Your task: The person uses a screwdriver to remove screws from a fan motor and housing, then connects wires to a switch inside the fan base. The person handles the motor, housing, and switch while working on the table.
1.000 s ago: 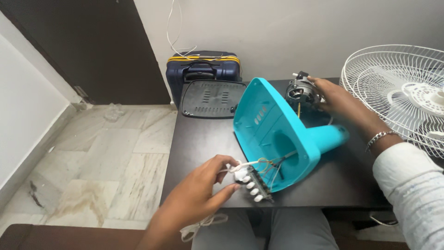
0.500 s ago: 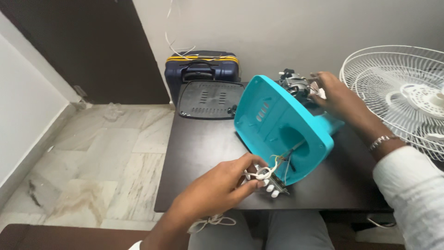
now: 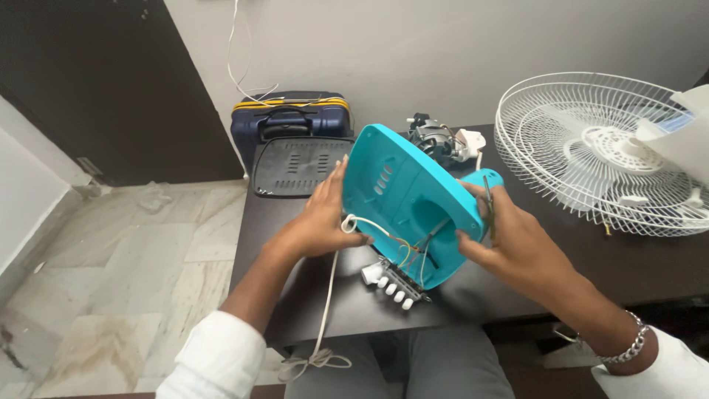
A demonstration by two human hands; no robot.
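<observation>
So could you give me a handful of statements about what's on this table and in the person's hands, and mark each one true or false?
1. Both hands hold the turquoise fan base. True: the left hand grips its left edge and the right hand its right side.
2. The white wire fan guard stands upright on the floor. False: it lies flat on the dark table, right of the base.
3. A white cord hangs down over the table's front edge. True.
4. The row of white buttons sits on top of the blue suitcase. False: it hangs on wires below the base.
5. The right hand also holds a thin tool. True.
</observation>
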